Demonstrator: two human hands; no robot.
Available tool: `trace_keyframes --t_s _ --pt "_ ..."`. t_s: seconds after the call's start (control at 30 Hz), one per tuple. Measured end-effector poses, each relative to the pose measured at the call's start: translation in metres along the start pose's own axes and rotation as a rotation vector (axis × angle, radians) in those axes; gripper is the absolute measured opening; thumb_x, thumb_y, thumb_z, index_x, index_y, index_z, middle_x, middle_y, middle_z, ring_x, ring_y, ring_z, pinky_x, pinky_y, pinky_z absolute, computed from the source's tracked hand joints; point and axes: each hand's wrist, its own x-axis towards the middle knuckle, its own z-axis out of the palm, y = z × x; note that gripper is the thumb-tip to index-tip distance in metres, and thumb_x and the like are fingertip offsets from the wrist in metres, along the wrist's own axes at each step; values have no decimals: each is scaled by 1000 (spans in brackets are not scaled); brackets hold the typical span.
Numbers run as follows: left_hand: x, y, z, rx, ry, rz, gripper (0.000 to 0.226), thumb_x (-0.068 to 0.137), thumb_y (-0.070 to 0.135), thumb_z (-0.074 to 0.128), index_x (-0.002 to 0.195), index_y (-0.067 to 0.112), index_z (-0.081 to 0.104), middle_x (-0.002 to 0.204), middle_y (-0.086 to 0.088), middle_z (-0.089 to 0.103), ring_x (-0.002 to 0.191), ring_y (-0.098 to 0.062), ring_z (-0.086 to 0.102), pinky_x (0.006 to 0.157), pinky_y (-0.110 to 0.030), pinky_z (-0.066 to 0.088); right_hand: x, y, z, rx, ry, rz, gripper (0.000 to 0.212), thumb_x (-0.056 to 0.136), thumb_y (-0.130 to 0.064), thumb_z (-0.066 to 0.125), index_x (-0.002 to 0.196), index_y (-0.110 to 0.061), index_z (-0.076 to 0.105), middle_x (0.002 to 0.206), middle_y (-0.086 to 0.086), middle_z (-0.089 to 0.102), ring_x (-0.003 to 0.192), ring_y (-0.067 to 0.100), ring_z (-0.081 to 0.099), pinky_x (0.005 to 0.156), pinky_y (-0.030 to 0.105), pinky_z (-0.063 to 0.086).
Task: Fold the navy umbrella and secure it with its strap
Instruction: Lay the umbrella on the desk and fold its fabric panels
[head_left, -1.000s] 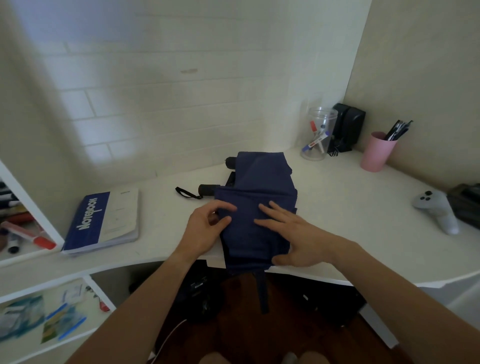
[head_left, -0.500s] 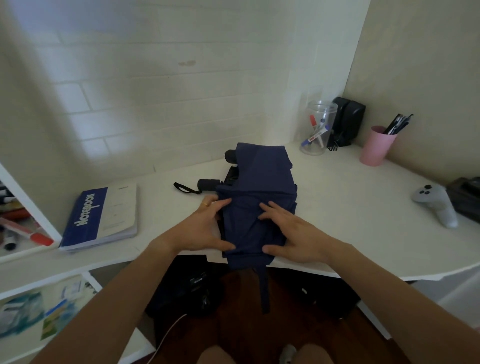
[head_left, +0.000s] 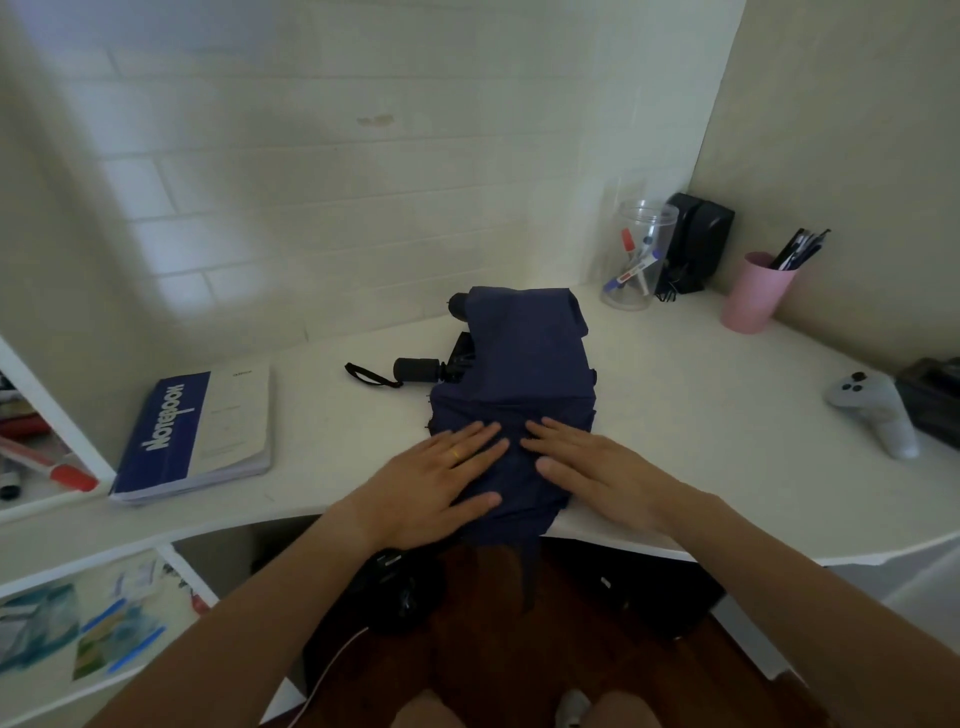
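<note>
The navy umbrella (head_left: 524, 364) lies collapsed on the white desk (head_left: 701, 415), its canopy gathered into a flat bundle that reaches the front edge. Its black handle (head_left: 418, 370) with a wrist loop sticks out to the left. The navy strap (head_left: 530, 571) hangs loose below the desk edge. My left hand (head_left: 441, 478) and my right hand (head_left: 582, 462) both press flat on the near part of the fabric, side by side, fingers spread and pointing away from me. Neither hand grips anything.
A blue and white notebook (head_left: 197, 431) lies to the left. At the back right stand a clear jar of markers (head_left: 636, 254), black speakers (head_left: 698, 239) and a pink pen cup (head_left: 756, 291). A grey controller (head_left: 878, 410) rests far right. Shelves (head_left: 47, 467) stand at the left.
My left hand has let go of the fabric's left edge and moved onto the bundle. Both hands now lie flat on the canopy, close together.
</note>
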Motion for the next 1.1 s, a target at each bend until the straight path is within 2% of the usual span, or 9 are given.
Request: trace_keyframes --t_s 0.1,0.3,0.4,0.5,0.67,0.77,0.83,0.97,1.1 --pt "-3 -4 3 28 -40 -45 70 99 75 16 159 46 -8 170 8 -17 155 -7 -18 129 -38 1 0 4 0 -189 123 -39 77 95 -68 29 158 -24 29 166 -7 24 153 5 17 126 33 17" --pt "-12 -4 -5 28 -82 -132 103 76 98 16 159 43 -12 170 2 -20 156 -13 -17 129 -39 -1 -12 19 4 -370 -33 -68 73 99 -70 20 159 -38 -9 166 -16 -17 150 -3 -21 125 29 -8" --pt "-3 1 -17 -214 8 -220 92 83 90 8 157 41 31 171 6 11 157 -12 8 128 -36 9 -11 21 6 -380 -49 -69 72 99 -70 17 157 -40 -12 166 -17 -18 149 -4 -23 125 28 -10" --pt "6 6 -18 -23 280 -120 66 102 66 25 134 24 66 156 0 46 142 -19 43 123 -35 27 -10 20 2 -355 -43 -64 72 99 -72 20 158 -42 -7 167 -17 -13 151 -3 -18 125 28 -6" --pt "-3 -4 4 -2 119 12 59 107 59 22 161 41 7 172 10 2 157 -5 -1 128 -29 6 -2 2 -24 -317 -9 -65 76 86 -77 41 150 -36 43 160 -11 37 147 9 33 122 34 26" --pt "-4 -6 6 30 112 11 59 107 61 18 161 42 4 172 10 -2 157 -5 -6 128 -30 1 31 -12 -63 -149 397 -95 47 86 -63 53 109 -28 73 110 -8 71 101 13 63 91 39 52" --pt "-4 -5 7 38 115 8 61 106 63 19 161 41 6 172 9 -1 157 -6 -5 128 -30 1 66 -14 -93 -186 627 -17 42 90 -51 58 119 -23 69 116 -1 68 108 22 60 95 39 49" --pt "-7 -4 6 51 130 6 62 105 64 18 162 40 5 172 9 -2 157 -5 -7 127 -28 -3 126 -16 -127 -195 324 227 71 94 -43 61 154 -14 35 148 10 51 138 37 40 114 45 33" --pt "-5 -4 6 57 138 9 63 105 65 16 162 40 4 172 8 -4 156 -5 -8 127 -27 -5 133 -17 -133 -166 376 180 25 89 -20 69 113 -17 75 109 2 76 105 21 67 93 31 51"
